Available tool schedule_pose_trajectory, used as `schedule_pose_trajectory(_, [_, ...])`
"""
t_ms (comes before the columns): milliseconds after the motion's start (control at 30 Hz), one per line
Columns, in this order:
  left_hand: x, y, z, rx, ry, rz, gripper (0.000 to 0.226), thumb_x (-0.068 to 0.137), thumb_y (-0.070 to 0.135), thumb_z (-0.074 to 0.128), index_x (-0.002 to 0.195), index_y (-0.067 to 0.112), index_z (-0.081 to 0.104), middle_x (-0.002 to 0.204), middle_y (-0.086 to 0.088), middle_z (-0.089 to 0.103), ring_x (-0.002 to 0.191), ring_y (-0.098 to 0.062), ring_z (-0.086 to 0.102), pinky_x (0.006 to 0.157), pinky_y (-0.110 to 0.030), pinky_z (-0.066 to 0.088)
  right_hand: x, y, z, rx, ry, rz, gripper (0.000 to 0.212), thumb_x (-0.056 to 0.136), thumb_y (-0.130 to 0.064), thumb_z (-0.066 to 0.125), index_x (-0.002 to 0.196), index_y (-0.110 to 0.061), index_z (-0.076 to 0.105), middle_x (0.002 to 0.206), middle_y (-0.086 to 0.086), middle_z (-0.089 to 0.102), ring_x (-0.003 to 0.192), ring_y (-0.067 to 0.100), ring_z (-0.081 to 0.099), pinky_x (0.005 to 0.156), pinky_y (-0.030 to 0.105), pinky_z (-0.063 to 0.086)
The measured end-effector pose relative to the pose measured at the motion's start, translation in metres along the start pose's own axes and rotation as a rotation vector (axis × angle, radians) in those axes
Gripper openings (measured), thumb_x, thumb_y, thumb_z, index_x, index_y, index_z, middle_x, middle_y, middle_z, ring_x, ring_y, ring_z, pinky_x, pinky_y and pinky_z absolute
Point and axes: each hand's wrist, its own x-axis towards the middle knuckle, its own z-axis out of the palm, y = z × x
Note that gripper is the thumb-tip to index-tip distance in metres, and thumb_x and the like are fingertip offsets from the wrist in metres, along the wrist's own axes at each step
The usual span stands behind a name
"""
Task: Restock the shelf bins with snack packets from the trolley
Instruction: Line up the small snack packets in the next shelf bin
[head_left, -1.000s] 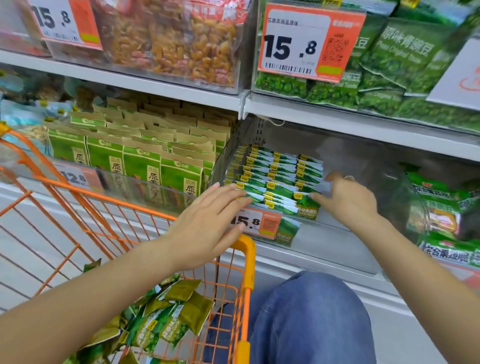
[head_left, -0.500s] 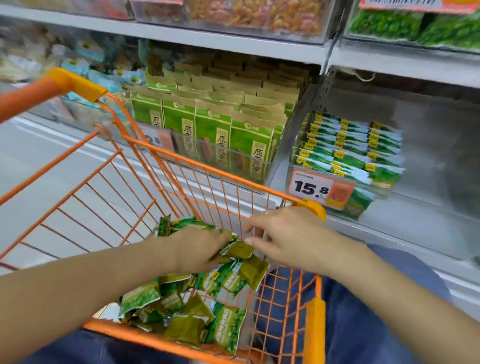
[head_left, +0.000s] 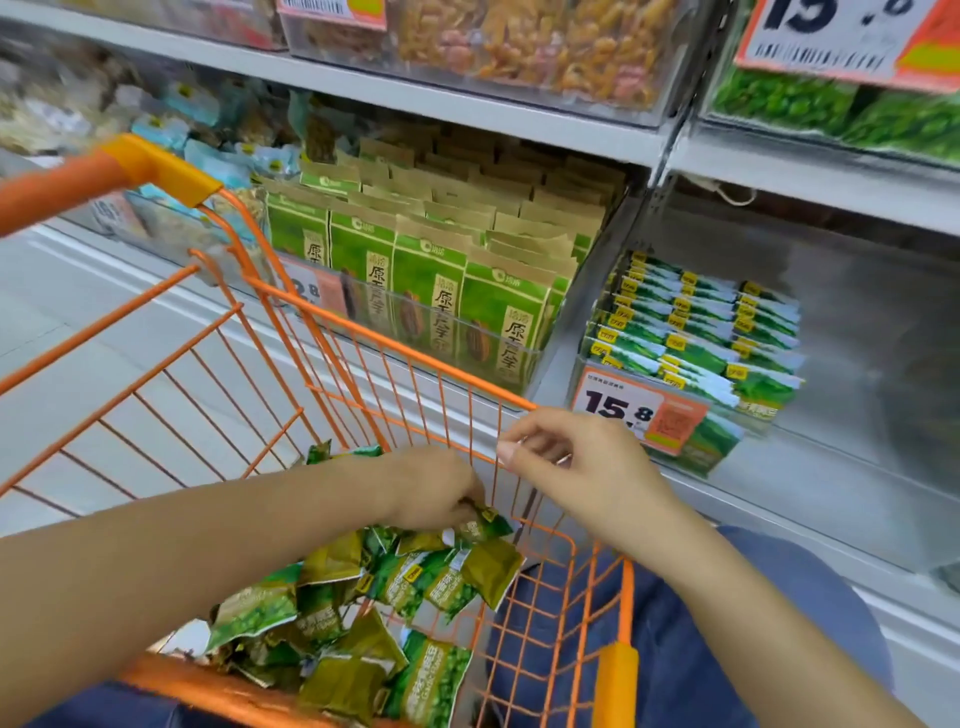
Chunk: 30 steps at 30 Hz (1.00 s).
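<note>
An orange wire trolley (head_left: 395, 344) stands before the shelf, with several green snack packets (head_left: 415, 579) heaped in its basket. My left hand (head_left: 434, 488) reaches down into the heap, and its fingers curl round a green packet (head_left: 485, 525) at the top. My right hand (head_left: 571, 462) hovers at the trolley's far rim, fingers loosely curled with nothing in them. To the right, the clear shelf bin (head_left: 862, 374) holds neat stacked rows of the same green packets (head_left: 696, 332) on its left side. A 15.8 price tag (head_left: 636, 413) hangs on its front.
Left of that bin, another bin holds upright green and brown paper bags (head_left: 431, 291). The shelf above carries bins of yellow snacks (head_left: 545, 47) and green peas (head_left: 841, 104). My knee in blue jeans (head_left: 691, 649) is beside the trolley.
Both hands came away from the shelf bin and down to the trolley. My left hand went into the packets and took hold of one. My right hand has lifted off the heap to the rim.
</note>
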Motion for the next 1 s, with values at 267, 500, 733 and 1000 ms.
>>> schedule_pose_trajectory(267, [-0.077, -0.012, -0.057, -1.141, 0.186, 0.051, 0.032, 0.086, 0.026, 0.066, 0.071, 0.003, 0.050, 0.058, 0.002, 0.042, 0.059, -0.011, 0.055, 0.068, -0.024, 0.056, -0.005, -0.003, -0.014, 0.536, 0.118, 0.012, 0.027, 0.088, -0.040, 0.059, 0.093, -0.016, 0.071, 0.088, -0.005, 0.072, 0.087, 0.007, 0.068, 0.076, 0.024, 0.054])
schedule_pose_trajectory(500, [-0.079, 0.029, -0.073, -1.244, 0.339, 0.105, 0.022, 0.090, 0.042, 0.057, 0.088, 0.026, 0.071, 0.073, 0.012, 0.065, 0.067, -0.004, 0.064, 0.068, -0.025, 0.057, -0.013, -0.014, -0.022, 0.629, 0.124, 0.038, 0.026, 0.067, -0.027, 0.081, 0.088, -0.017, 0.069, 0.072, -0.001, 0.069, 0.060, 0.014, 0.061, 0.049, 0.025, 0.050])
schedule_pose_trajectory(733, [-0.049, 0.055, -0.076, -1.174, 0.620, 0.062, 0.036, 0.069, 0.025, 0.081, 0.098, 0.009, 0.065, 0.078, -0.006, 0.066, 0.073, -0.012, 0.060, 0.074, -0.026, 0.048, -0.020, -0.002, -0.041, 0.567, 0.273, 0.065, 0.020, 0.074, -0.015, 0.080, 0.089, -0.014, 0.067, 0.075, -0.005, 0.066, 0.066, 0.009, 0.059, 0.061, 0.031, 0.052])
schedule_pose_trajectory(1000, [0.006, 0.072, -0.083, -0.154, 0.946, 0.095, 0.047, 0.094, 0.048, 0.041, 0.132, 0.025, 0.055, 0.126, 0.006, 0.063, 0.120, -0.010, 0.055, 0.100, -0.029, 0.041, -0.034, 0.035, -0.107, 0.452, 0.526, 0.058, 0.015, 0.084, -0.005, 0.068, 0.088, -0.020, 0.068, 0.080, -0.002, 0.066, 0.068, 0.006, 0.058, 0.056, 0.020, 0.049])
